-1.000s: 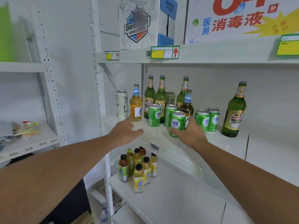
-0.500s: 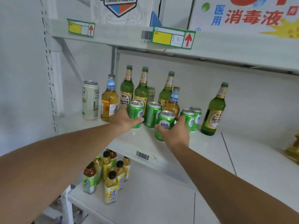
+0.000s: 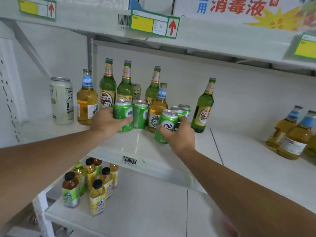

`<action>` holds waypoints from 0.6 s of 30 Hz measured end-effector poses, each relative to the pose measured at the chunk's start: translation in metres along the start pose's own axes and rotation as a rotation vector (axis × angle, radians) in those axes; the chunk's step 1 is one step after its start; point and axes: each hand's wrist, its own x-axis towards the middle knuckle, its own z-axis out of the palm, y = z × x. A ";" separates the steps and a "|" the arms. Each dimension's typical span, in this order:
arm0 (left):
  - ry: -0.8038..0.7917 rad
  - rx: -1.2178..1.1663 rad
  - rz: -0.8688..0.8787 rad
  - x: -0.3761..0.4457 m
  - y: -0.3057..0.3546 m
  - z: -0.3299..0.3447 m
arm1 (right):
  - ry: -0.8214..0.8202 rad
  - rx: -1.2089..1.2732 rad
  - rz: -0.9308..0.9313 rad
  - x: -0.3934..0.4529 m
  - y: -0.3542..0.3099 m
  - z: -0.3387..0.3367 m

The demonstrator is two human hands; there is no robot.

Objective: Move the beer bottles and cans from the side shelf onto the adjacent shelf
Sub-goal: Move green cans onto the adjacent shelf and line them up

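Head view: left hand (image 3: 109, 123) grips a green can (image 3: 123, 115) upright mid-shelf (image 3: 130, 144); right hand (image 3: 179, 134) clasps a tilted can (image 3: 166, 124) nearer the front edge. I'd lift each straight up, clear of the bottles (image 3: 107, 88) behind, then carry both right.

White metal shelving all round, store-style. The upper shelf (image 3: 213, 36) has a green-and-yellow price tag (image 3: 153, 24) with a red arrow clipped on its front edge, next to a barcode sticker (image 3: 123, 20). A printed carton (image 3: 239, 9) with red and blue Chinese lettering sits on top. The back wall (image 3: 248, 93) is plain white and the light's flat and even. The upright post (image 3: 10, 100) at far left has punched slots.
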 end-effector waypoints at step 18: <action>-0.214 -0.129 0.127 -0.098 0.180 0.155 | 0.152 -0.147 0.037 -0.006 0.112 -0.269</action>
